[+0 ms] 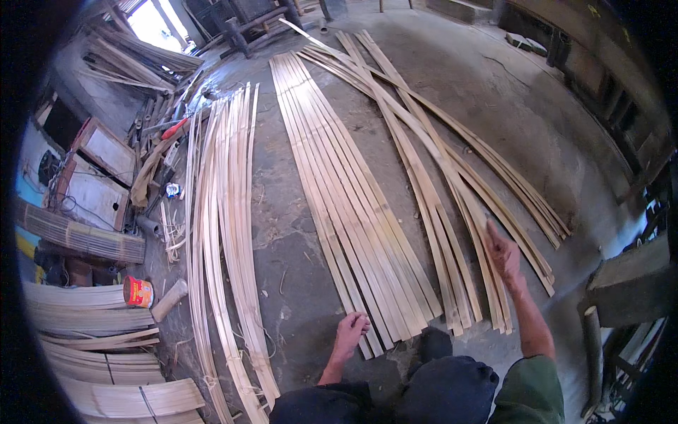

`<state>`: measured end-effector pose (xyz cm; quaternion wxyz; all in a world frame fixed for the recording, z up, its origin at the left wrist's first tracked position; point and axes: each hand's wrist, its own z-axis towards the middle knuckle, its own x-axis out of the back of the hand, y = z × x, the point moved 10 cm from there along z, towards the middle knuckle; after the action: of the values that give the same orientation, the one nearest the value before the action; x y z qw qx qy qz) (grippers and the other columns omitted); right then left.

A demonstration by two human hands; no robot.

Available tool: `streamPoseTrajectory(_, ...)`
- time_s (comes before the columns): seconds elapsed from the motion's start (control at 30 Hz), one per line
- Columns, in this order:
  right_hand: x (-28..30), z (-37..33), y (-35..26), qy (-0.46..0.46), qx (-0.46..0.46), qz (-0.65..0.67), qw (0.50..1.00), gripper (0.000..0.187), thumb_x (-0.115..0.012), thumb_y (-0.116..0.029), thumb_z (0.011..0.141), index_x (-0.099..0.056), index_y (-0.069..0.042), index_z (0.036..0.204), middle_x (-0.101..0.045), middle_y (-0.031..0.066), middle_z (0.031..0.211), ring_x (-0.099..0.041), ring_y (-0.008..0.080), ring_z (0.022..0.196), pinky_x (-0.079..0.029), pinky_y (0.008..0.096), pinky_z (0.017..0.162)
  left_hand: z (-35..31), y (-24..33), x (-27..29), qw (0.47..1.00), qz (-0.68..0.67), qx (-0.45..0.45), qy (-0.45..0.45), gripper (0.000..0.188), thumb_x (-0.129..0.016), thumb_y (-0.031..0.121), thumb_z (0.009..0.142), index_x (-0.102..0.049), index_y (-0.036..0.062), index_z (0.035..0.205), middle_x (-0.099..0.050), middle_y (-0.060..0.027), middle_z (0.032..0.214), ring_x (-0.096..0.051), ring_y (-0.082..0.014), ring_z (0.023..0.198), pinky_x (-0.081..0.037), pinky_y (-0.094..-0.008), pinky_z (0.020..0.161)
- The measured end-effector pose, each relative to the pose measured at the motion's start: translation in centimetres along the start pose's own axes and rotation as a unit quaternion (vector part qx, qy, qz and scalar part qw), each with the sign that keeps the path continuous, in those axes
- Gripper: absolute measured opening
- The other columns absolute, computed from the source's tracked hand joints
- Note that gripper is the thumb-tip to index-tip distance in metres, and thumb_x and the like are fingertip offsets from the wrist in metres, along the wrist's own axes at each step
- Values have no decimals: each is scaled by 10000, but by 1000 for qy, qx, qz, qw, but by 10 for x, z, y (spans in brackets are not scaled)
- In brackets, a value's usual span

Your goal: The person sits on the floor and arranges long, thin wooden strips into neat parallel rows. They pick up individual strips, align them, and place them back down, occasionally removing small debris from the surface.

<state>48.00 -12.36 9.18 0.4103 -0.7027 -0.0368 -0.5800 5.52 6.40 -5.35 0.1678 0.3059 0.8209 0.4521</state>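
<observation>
Long flat bamboo strips [353,205] lie side by side in a row on the floor in front of me, their near ends by my knees. My left hand [347,336] is closed, with curled fingers beside the near end of the row's left strip; anything inside them is hidden. To the right, my right hand [503,256] is closed on a pale bamboo strip [424,138], which reaches far across the floor. That strip slants over several other loose strips [441,265], which cross each other to the right of the row.
Another spread of long strips [236,191] lies to the left. Tied bundles of slats [113,399] are stacked at the lower left, near a red tub [138,291] and a short wooden piece [169,300]. A wooden bench [628,275] stands at the right.
</observation>
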Motion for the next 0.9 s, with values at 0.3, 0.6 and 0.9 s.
streamPoseTrajectory(0.3, 34, 23, 104, 8, 6, -137, 991, 440, -551, -368, 968, -516, -277, 1396, -676, 217, 886, -657, 413, 849, -506, 477, 707, -8, -17, -12, 999, 26, 24, -7, 244, -548, 186, 994, -620, -13, 1114, -671, -68, 902, -618, -114, 768, -516, -263, 703)
streamPoseTrajectory(0.6, 18, -1, 106, 218, 117, -208, 946, 356, -562, -295, 954, -602, -148, 1276, -639, 190, 1151, -632, 368, 1031, -524, 460, 835, -11, -11, -18, 1000, 4, 3, -7, 241, -544, 181, 993, -621, -11, 1117, -668, -76, 922, -617, -115, 794, -513, -263, 723)
streamPoseTrajectory(0.9, -169, -48, -87, -63, 82, -24, 994, 240, -617, -196, 915, -605, -13, 1070, -662, 219, 932, -654, 401, 802, -522, 458, 708, -19, -5, -11, 1000, 14, -11, -9, 253, -535, 173, 993, -620, -20, 1133, -663, -72, 911, -619, -121, 791, -513, -268, 718)
